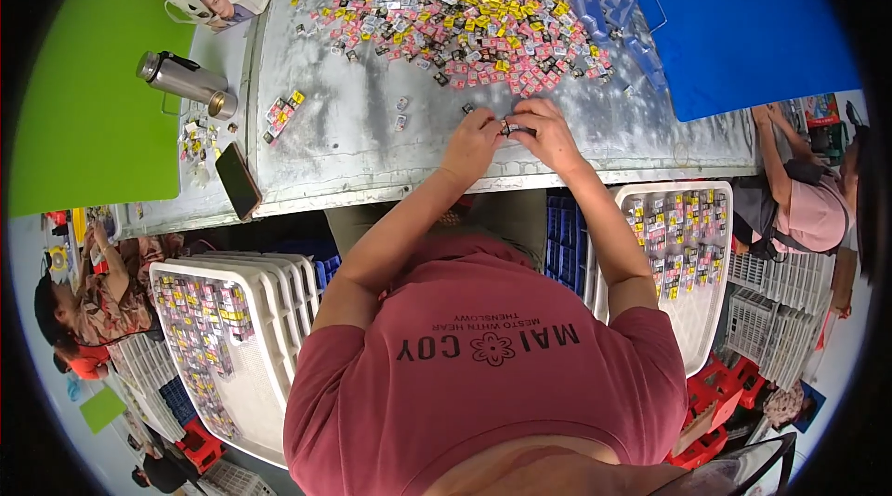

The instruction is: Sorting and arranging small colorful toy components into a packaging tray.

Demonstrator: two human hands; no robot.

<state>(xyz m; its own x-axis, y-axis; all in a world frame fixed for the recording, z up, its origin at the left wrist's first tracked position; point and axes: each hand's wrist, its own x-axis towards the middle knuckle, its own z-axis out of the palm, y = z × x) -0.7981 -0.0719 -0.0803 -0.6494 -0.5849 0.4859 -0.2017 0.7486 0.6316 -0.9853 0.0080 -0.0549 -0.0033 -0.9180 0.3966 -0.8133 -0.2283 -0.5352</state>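
My left hand (474, 138) and my right hand (548, 129) meet at the near edge of a grey table (372, 138). Together they pinch a small dark piece (517, 129) between their fingertips. Just beyond them lies a wide heap of small pink, yellow and black pieces (465, 13). A few loose pieces (401, 112) lie to the left of my left hand. My forearms reach up from my red shirt.
White trays with rows of the same pieces stand at my lower left (228, 338) and right (683, 245). A steel flask (181, 78), a dark phone (238, 180), a green board (93, 97) and a blue board (734, 18) lie on the table. Other people sit at both sides.
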